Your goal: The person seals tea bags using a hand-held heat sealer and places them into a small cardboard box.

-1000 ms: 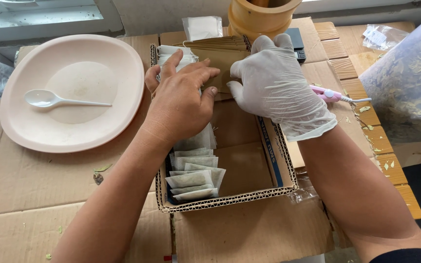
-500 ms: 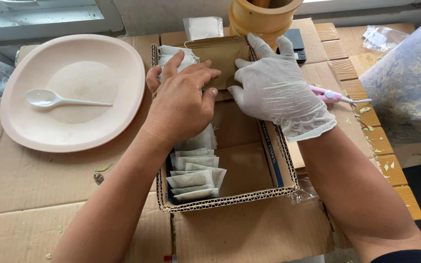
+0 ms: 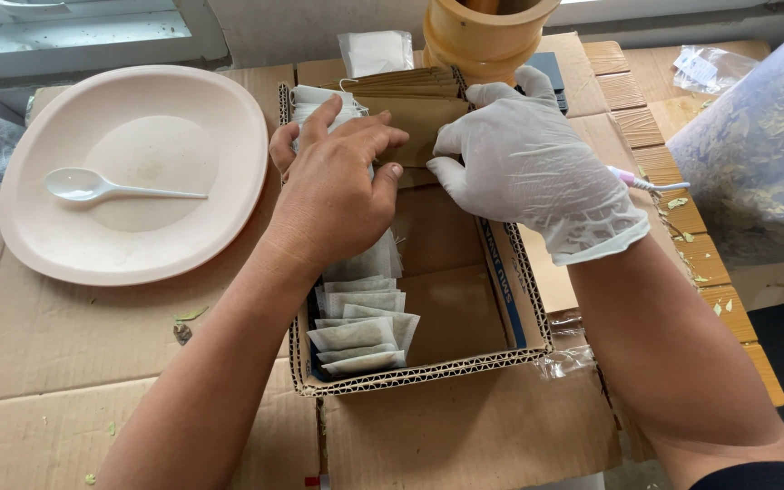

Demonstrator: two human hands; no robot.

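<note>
- Head view: an open cardboard box (image 3: 465,308) sits on flattened cardboard sheets (image 3: 93,363), with both of the person's hands inside its far end.
- The bare left hand (image 3: 338,195) lies palm down over a row of white tea bags (image 3: 360,331) stacked along the box's left side. The fingers are curled loosely over the bags at the far end; whether they pinch one cannot be told.
- The right hand (image 3: 528,168), in a white glove, rests just beside the left. Its fingers are bent around the edge of a bundle of brown paper envelopes (image 3: 410,104) standing at the far end of the box.
- The tea bags nearest the camera lie overlapping and untouched.
- Left of the box, a pale round plate (image 3: 183,118) holds a white plastic spoon (image 3: 93,186).
- Behind the box stands a yellow wooden mortar (image 3: 483,36).
- At the right, a clear plastic bag of dried leaves (image 3: 764,172) rests on a slatted wooden surface (image 3: 655,127).
</note>
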